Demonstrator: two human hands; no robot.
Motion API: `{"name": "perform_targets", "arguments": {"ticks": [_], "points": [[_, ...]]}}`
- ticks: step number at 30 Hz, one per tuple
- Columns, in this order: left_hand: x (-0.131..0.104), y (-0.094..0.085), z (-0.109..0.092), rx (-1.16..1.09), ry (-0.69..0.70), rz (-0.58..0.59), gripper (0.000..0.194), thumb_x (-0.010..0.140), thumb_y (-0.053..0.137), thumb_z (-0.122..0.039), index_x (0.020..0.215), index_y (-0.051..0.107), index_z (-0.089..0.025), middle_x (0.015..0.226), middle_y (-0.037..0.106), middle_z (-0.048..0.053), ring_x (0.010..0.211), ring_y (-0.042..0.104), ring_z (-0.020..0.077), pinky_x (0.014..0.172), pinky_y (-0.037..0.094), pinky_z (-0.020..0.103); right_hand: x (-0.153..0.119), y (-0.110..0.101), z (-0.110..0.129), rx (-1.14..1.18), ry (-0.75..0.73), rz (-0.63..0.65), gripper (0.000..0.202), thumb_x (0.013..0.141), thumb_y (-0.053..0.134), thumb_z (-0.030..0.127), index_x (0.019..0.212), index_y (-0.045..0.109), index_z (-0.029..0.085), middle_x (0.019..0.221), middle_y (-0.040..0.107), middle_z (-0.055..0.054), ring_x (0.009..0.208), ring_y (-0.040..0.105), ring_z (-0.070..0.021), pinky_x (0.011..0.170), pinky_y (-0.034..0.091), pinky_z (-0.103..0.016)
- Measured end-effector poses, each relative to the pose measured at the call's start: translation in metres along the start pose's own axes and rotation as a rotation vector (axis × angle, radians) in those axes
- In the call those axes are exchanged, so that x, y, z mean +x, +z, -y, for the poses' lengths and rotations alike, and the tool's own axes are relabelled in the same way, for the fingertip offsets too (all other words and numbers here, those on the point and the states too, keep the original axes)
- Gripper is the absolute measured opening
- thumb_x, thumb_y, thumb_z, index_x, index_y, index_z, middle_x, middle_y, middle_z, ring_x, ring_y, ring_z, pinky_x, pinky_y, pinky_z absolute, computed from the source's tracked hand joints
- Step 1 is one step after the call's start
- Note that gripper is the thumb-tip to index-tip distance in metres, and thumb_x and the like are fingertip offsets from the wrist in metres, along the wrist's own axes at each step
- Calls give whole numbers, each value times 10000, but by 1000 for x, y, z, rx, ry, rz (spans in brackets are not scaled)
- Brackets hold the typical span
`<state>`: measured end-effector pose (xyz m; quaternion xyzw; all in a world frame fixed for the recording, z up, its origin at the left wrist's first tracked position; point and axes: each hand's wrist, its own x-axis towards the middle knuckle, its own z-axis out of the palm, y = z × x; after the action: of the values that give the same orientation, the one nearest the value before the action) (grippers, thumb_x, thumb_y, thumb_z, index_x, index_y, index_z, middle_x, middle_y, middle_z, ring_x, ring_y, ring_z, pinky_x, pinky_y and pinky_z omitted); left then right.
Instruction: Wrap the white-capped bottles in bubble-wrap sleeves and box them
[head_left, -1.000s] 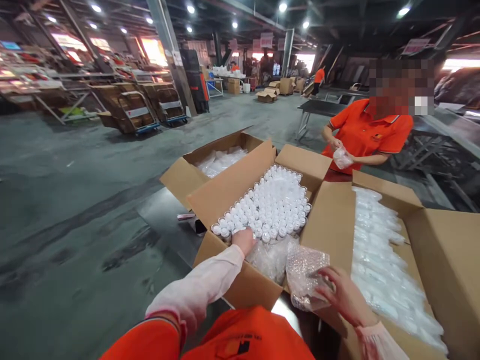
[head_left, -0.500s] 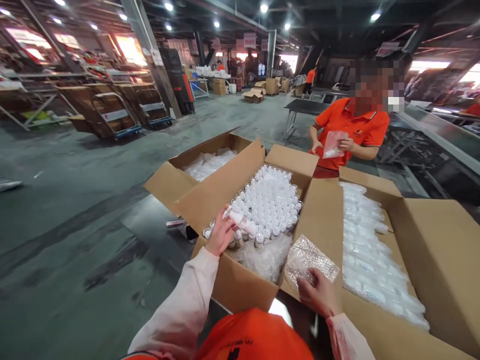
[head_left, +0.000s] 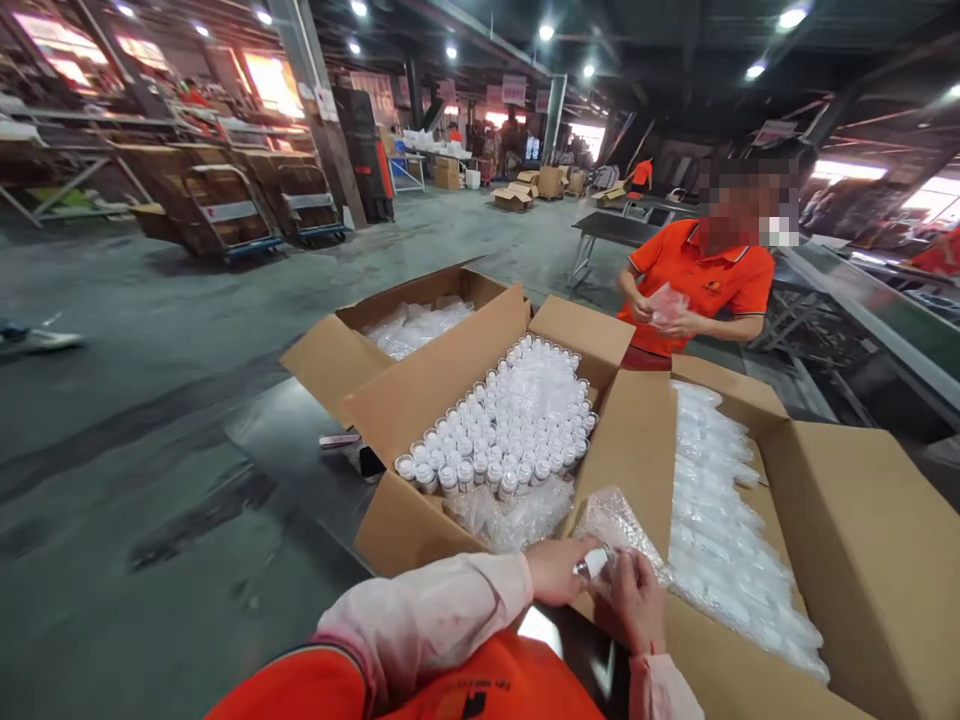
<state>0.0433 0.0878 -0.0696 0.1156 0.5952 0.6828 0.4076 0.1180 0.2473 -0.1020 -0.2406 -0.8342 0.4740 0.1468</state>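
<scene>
My left hand (head_left: 559, 570) is closed around a small white bottle (head_left: 593, 562), whose end shows between my hands. Beside it, my right hand (head_left: 637, 600) pinches a clear bubble-wrap bag (head_left: 619, 520) at its near edge. The bottle lies against the opening side of the bag. To the left, an open carton (head_left: 439, 390) holds rows of white-capped bottles (head_left: 480, 440), with loose bubble wrap (head_left: 514, 510) at its near end. On the right, another open carton (head_left: 847, 520) contains bubble-wrapped bottles (head_left: 712, 510) laid in a row.
A third open carton (head_left: 322, 360) with clear wrap stands behind on the left. Across the cartons, a co-worker in an orange shirt (head_left: 705, 280) holds a pinkish bag. A pink-edged object (head_left: 339, 440) lies on the dark tabletop (head_left: 292, 440) at the left.
My left hand has moved from above the bottle carton, rightward and nearer, bringing the bottle to the bag at my right hand. The co-worker's hands have come together on their bag.
</scene>
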Motion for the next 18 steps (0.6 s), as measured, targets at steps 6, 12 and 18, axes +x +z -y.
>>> {"name": "perform_targets", "arguments": {"ticks": [6,12,18], "points": [[20,-5,-13,-323,-147,122,75,625,583,-213,680,565,-166,613,523,-1,613,524,167,648,419,307,-14,-2,21,-254,-448,-70,501,904,380,568,1010,677,178,852,663,-98,756,635,-224,657,512,-343],[12,1,-6,-705,-57,152,204,540,629,-155,738,596,-118,712,604,14,693,570,106,739,429,220,-20,6,39,-240,-670,-82,295,939,446,352,1108,635,200,831,631,-70,752,632,-188,648,542,-296],[12,10,15,-803,-65,98,160,529,679,-73,660,603,-125,644,619,12,658,597,138,691,444,247,-31,15,39,-240,-747,-4,336,926,438,207,1244,536,256,888,611,-57,783,631,-176,661,559,-282]]}}
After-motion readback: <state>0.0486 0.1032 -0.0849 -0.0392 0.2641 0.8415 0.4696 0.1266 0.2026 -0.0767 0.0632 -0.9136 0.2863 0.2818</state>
